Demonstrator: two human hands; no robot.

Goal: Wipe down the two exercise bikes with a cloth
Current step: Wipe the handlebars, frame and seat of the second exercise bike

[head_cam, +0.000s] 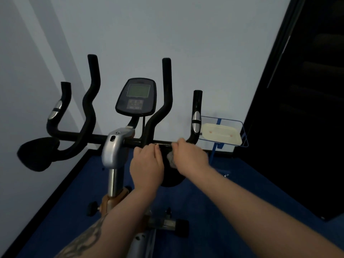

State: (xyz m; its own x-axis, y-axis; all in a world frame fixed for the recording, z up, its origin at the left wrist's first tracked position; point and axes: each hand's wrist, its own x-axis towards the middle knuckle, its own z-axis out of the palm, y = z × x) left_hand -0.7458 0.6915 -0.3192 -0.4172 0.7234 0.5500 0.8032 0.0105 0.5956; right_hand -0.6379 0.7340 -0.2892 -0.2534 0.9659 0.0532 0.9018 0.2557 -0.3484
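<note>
An exercise bike (113, 151) stands in front of me, with black handlebars (89, 101) and a console (136, 97) at its centre. Both hands are on the right part of the crossbar (163, 142). My right hand (189, 155) holds a small grey cloth (171, 159) bunched under its palm against the bar. Beside it, my left hand (147, 164) has its fingers curled over the bar. Only one bike is in view.
A black padded armrest (35, 155) sticks out at the left of the handlebars. A blue wire basket (243, 135) holding a cream-coloured tray (221, 134) stands at the right by the wall. Blue floor (214, 202) lies below, and a dark panel (301, 108) fills the right side.
</note>
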